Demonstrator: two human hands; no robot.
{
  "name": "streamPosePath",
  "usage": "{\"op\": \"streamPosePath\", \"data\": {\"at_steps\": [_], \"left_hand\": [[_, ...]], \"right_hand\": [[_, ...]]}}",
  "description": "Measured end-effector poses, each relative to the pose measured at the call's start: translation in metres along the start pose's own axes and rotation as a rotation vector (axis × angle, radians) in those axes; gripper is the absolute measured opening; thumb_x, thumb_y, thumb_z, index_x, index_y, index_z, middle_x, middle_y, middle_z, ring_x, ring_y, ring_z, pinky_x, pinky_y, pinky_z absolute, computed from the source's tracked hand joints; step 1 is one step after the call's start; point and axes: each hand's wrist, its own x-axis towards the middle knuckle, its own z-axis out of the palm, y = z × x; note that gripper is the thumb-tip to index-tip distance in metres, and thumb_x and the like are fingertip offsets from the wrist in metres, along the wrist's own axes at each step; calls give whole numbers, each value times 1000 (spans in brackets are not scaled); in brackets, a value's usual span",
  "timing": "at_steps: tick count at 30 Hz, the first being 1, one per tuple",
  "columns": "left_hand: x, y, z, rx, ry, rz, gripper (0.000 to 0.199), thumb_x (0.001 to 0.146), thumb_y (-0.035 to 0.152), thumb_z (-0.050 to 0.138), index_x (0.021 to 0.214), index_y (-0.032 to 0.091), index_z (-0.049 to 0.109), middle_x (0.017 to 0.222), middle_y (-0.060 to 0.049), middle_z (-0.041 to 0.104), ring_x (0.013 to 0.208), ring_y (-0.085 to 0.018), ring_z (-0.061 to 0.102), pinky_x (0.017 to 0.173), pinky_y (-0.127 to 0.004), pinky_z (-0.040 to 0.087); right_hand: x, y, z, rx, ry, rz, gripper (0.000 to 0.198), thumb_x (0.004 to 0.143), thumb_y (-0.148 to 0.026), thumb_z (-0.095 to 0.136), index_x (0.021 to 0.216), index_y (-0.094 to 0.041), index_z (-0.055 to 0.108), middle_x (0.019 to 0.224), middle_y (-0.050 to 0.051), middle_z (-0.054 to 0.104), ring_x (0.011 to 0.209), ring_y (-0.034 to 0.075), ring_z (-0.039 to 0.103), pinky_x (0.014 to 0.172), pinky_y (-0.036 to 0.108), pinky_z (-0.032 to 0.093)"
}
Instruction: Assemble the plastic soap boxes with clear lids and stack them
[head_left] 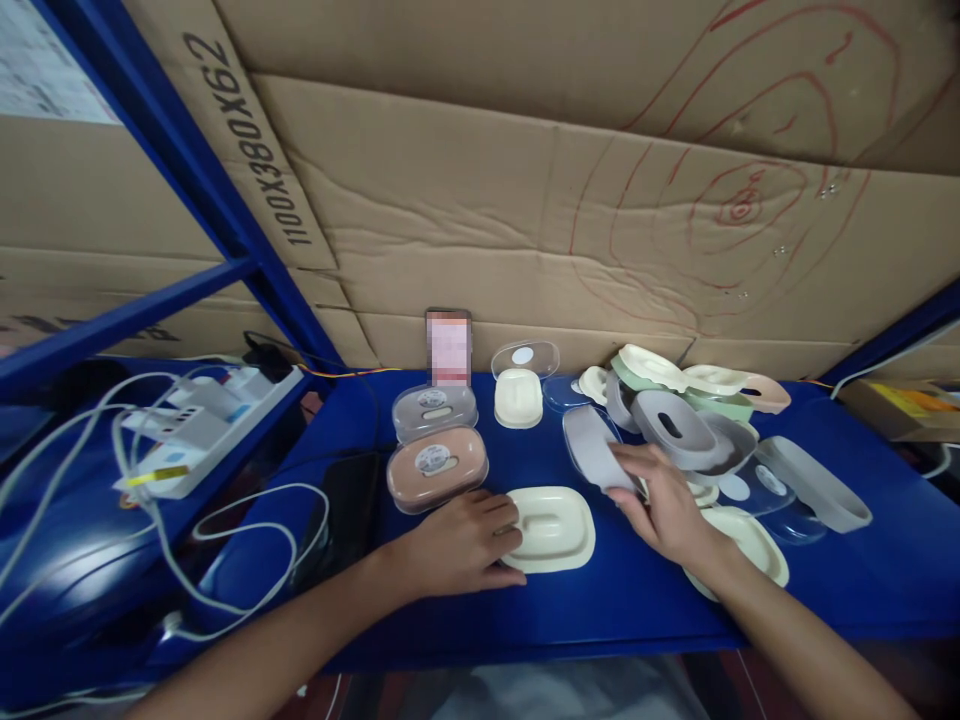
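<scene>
A cream oval dish (pixel 562 535) with a raised ridge in its middle lies flat on the blue table. My left hand (pixel 476 540) grips its left end, fingers curled over the rim and thumb at the near side. To the right, my right hand (pixel 664 500) has thumb and fingers closed on a grey oval tray (pixel 596 445), which is tilted; something clear shows along its edge. Under my right wrist lies another cream dish (pixel 750 550). Beyond the right hand, grey oval pieces (pixel 675 425) are heaped together.
Left of centre stand a pink lidded box (pixel 437 468), a grey lidded box (pixel 435 412) and a phone (pixel 448 347). A small cream piece (pixel 518 398) sits behind. Green and cream parts (pixel 652 367) are piled at the back right. Cables and a power strip (pixel 225 420) occupy the left.
</scene>
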Motion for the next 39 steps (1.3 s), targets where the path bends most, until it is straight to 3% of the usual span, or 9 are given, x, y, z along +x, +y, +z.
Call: {"op": "streamPosePath", "data": {"at_steps": [6, 9, 13, 16, 21, 25, 29, 35, 39], "left_hand": [[-4, -5, -3, -15, 2, -17, 37, 98, 53, 77, 95, 18, 64, 99, -5, 71, 90, -22, 68, 79, -36, 51], [-5, -8, -6, 6, 15, -17, 31, 101, 45, 74, 93, 18, 63, 101, -6, 71, 92, -22, 68, 79, -36, 51], [-5, -8, -8, -4, 10, -12, 29, 106, 42, 68, 91, 18, 63, 95, -4, 68, 86, -20, 65, 75, -33, 49], [-6, -7, -8, -26, 10, -32, 29, 107, 43, 66, 92, 18, 62, 94, -5, 67, 84, -20, 65, 73, -33, 50], [-6, -8, -11, -3, 25, -37, 24, 109, 40, 63, 101, 18, 63, 101, -7, 69, 84, -20, 68, 74, -32, 53], [-3, -9, -17, 57, 29, -22, 22, 105, 39, 69, 113, 19, 65, 112, -8, 70, 97, -23, 70, 88, -37, 57], [1, -9, -21, 105, 49, 3, 35, 101, 41, 75, 127, 20, 65, 123, -11, 72, 115, -29, 70, 103, -45, 56], [2, -6, -18, 38, 8, 2, 25, 103, 34, 73, 122, 19, 66, 115, -8, 73, 115, -25, 69, 100, -39, 57], [1, -6, -13, 57, -28, 13, 17, 102, 32, 72, 111, 19, 66, 107, -7, 71, 104, -23, 68, 91, -36, 56]], "right_hand": [[5, -19, 5, 9, -338, -164, 28, 110, -41, 61, 128, -20, 66, 118, 10, 81, 108, 24, 76, 100, 41, 55], [0, -29, 15, -14, -413, -227, 28, 108, -40, 63, 124, -18, 69, 108, 8, 81, 97, 23, 75, 94, 41, 56], [-4, -32, 22, -30, -471, -174, 30, 104, -37, 64, 125, -16, 69, 113, 11, 80, 103, 26, 74, 96, 43, 56], [-2, -29, 22, -8, -481, -114, 35, 107, -36, 61, 133, -14, 66, 122, 13, 79, 111, 27, 74, 100, 42, 56], [-2, -32, 29, -16, -409, -134, 39, 111, -38, 58, 143, -17, 63, 133, 11, 78, 118, 24, 73, 104, 40, 54], [-8, -36, 42, -10, -403, -135, 43, 110, -41, 60, 145, -16, 62, 138, 12, 76, 124, 25, 71, 108, 41, 53], [-9, -36, 48, 37, -482, -169, 50, 109, -40, 63, 152, -15, 57, 148, 15, 70, 139, 25, 63, 118, 45, 47], [-12, -37, 51, 11, -502, -211, 47, 111, -31, 58, 155, -15, 55, 149, 15, 69, 140, 25, 63, 120, 45, 48], [-13, -39, 54, -19, -485, -230, 44, 109, -21, 56, 152, -13, 59, 150, 15, 69, 141, 25, 62, 120, 48, 49]]}}
